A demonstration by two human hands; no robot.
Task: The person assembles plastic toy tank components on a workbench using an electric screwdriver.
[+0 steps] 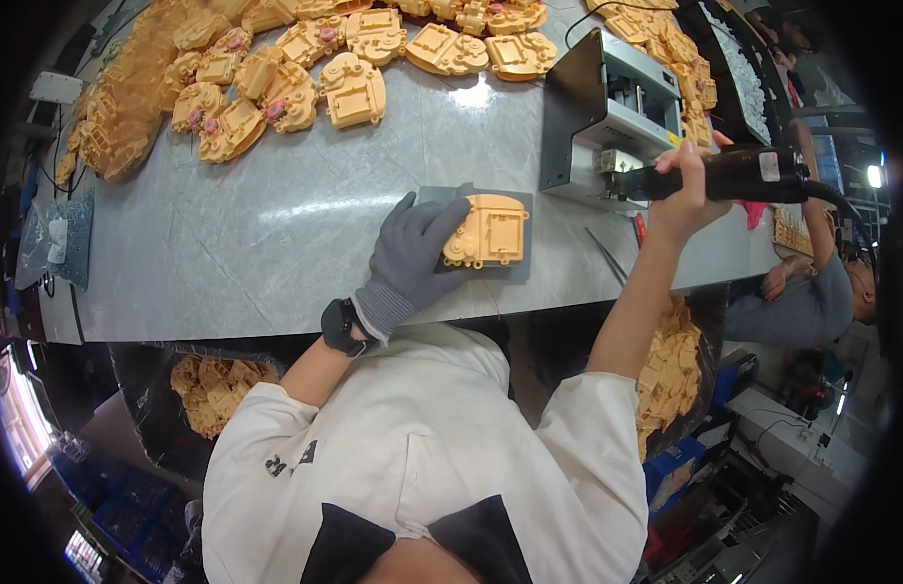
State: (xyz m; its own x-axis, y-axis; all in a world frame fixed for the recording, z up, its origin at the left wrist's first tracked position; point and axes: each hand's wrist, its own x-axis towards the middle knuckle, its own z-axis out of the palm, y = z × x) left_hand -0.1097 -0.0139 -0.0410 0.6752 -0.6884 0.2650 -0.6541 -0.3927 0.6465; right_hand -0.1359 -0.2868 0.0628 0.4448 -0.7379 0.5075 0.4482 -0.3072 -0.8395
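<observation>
My left hand (410,251), in a grey glove, grips the left side of an orange-yellow plastic housing (498,234). The housing lies on a dark grey pad (521,276) near the table's front edge, and its open rectangular recess faces up. My right hand (687,190) is bare and wrapped round a black electric screwdriver (758,175) with a cable at its back end. Level and pointing left, the screwdriver has its tip at the front of a black and silver screw feeder (580,122). Whether the tip touches a screw there cannot be made out.
Many similar housings (354,92) cover the table's far side, some with reddish parts. Dark tweezers (604,255) lie right of the pad. Bins of housings (223,384) stand below the table edge. A bag (72,238) lies far left; another person (802,292) sits at right.
</observation>
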